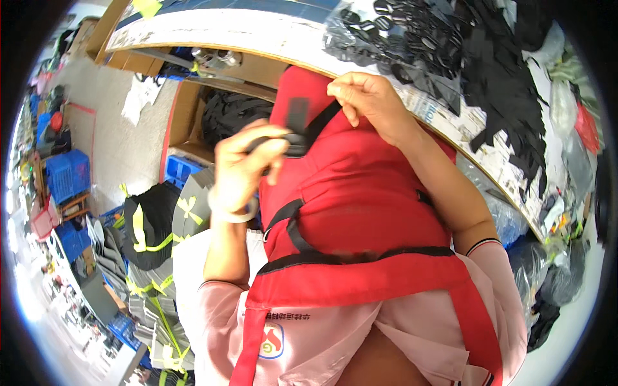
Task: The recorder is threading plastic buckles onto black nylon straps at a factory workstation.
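My left hand (239, 166), with a pale band at the wrist, is closed on a black plastic buckle (296, 147), which is blurred by motion. From the buckle a black webbing strap (323, 123) runs up to the right. Its upper end lies in the pinched fingers of my right hand (380, 109), just below the table edge. Both hands are held over the red apron (360, 199) on my lap. A dark strip beside the buckle is too smeared to make out.
On the white worktable (270, 31) lie a pile of black plastic buckles (412, 32) and a heap of black straps (502, 83). Below its edge a carton (182, 122) holds black material. Grey bundles (193, 199) with yellow-green ties stand at my left, near blue crates (69, 175).
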The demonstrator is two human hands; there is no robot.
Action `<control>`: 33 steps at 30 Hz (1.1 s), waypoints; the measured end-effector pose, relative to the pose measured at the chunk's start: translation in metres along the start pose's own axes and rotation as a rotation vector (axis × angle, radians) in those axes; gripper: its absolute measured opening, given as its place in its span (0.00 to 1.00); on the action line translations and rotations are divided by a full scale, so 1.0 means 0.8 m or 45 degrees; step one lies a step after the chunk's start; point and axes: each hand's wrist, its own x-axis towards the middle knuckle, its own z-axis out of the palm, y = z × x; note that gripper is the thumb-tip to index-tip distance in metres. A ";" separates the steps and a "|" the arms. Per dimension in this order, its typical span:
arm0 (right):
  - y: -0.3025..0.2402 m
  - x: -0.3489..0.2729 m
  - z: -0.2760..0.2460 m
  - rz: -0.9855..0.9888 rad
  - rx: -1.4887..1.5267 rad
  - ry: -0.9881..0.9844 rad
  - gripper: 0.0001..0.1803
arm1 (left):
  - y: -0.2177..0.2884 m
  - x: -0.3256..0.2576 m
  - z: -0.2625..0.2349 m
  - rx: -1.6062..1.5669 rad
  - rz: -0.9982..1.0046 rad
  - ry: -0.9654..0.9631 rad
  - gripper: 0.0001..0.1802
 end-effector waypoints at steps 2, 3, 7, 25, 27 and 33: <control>-0.007 0.000 0.006 -0.022 -0.062 -0.044 0.10 | 0.025 -0.019 -0.031 0.342 0.062 0.445 0.09; -0.008 0.002 0.013 -0.042 -0.122 -0.094 0.10 | 0.020 -0.028 -0.066 0.634 0.256 0.636 0.10; 0.012 -0.003 0.018 0.071 -0.293 -0.183 0.09 | 0.012 -0.055 -0.114 0.600 0.021 0.856 0.17; 0.025 -0.040 -0.001 0.424 0.461 -0.269 0.11 | -0.040 0.026 0.035 0.287 -0.065 -0.063 0.19; 0.050 -0.045 0.009 0.410 0.463 -0.319 0.10 | -0.040 0.027 0.045 0.390 0.057 -0.125 0.12; 0.046 -0.072 -0.014 0.390 0.677 -0.268 0.12 | -0.065 0.042 0.075 0.213 0.082 -0.261 0.11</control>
